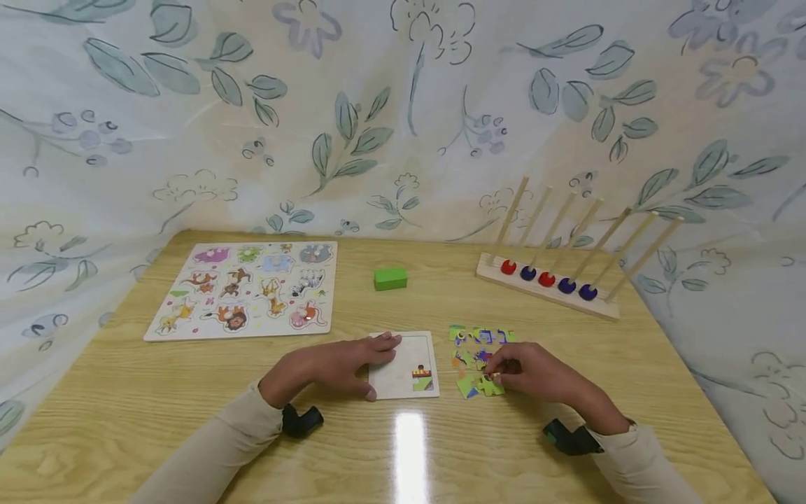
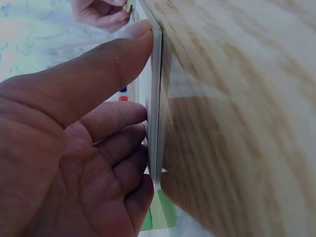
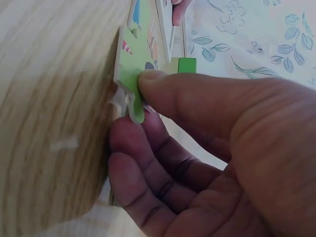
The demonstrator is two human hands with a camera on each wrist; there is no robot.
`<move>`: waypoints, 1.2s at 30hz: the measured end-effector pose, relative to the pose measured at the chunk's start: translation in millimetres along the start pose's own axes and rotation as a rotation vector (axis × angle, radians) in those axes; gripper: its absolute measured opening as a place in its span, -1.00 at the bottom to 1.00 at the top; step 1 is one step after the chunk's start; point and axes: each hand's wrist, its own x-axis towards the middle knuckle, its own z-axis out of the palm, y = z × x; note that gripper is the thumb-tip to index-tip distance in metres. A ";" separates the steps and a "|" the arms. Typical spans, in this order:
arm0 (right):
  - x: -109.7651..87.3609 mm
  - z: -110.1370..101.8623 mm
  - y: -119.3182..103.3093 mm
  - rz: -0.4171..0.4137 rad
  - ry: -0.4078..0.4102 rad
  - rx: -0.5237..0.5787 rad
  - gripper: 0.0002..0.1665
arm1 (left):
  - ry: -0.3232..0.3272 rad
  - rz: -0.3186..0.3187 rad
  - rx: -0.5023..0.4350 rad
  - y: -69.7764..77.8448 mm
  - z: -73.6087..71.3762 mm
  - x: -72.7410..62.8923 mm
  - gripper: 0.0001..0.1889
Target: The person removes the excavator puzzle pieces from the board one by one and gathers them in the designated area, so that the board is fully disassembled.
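My left hand (image 1: 343, 364) rests on the left side of a white puzzle tray (image 1: 392, 381), its fingers over the surface and its thumb at the near edge. One picture piece (image 1: 422, 381) lies in the tray's lower right corner. To the right of the tray, my right hand (image 1: 538, 371) pinches a green jigsaw piece (image 3: 129, 61) between thumb and fingers, just above the table. Loose jigsaw pieces (image 1: 462, 358) with blue, green and orange print lie beside it, some partly covered by the fingers.
A white animal peg puzzle (image 1: 252, 290) lies at the back left. Behind the tray sits a green block (image 1: 390, 279). At the back right stands a wooden rack (image 1: 548, 290) with upright rods and several red and blue beads. A floral cloth (image 1: 403, 140) hangs behind the table.
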 end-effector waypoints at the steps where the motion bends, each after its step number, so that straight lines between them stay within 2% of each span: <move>1: -0.2 0.2 0.0 0.000 0.000 0.003 -0.82 | -0.002 -0.003 0.003 0.0 0.1 0.6 -0.19; 15: -3.7 -1.9 -3.9 0.002 -0.008 0.095 -0.87 | -0.006 -0.005 0.004 -0.3 -1.1 1.5 -0.19; 25: -2.6 0.1 -2.2 0.002 0.006 0.043 -0.90 | -0.002 -0.011 0.021 -1.5 -0.7 2.4 -0.20; 32: 0.2 2.5 -2.1 -0.007 -0.002 0.066 -0.89 | 0.036 0.020 -0.013 5.3 -5.8 2.7 -0.23; 36: 5.8 1.9 -8.3 -0.014 0.004 0.066 -0.92 | 0.023 0.049 -0.014 8.1 -7.4 7.3 -0.23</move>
